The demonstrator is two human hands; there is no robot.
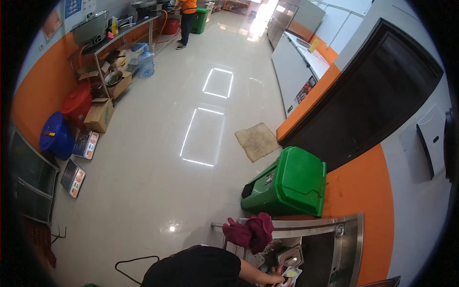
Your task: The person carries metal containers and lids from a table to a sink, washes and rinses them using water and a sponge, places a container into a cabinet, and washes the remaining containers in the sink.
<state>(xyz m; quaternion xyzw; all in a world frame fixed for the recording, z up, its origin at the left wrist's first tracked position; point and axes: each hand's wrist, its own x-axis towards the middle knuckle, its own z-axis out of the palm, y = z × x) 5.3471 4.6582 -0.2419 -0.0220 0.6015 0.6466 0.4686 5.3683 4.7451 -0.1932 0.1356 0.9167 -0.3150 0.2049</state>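
From a black short sleeve at the bottom edge, my left forearm reaches right into a stainless steel sink (pixel 351 251). My left hand (pixel 277 277) is at a small white item with a yellow-green patch (pixel 291 274), which I cannot name surely, and its fingers appear closed on it. More fingers show close by at the bottom edge, perhaps my right hand (pixel 287 282); its grip is hidden. Just above the hands lies a steel lid or pan with a handle (pixel 291 255). A dark red cloth (pixel 251 232) hangs over the sink's near-left corner.
A green pedal bin (pixel 299 179) stands beyond the sink, near a floor cloth (pixel 257 142). Two scales (pixel 73 178), a blue tub (pixel 56 135), a red tub (pixel 77 102) and a cardboard box (pixel 99 115) line the left. A person in orange (pixel 188 18) stands far off by the counter.
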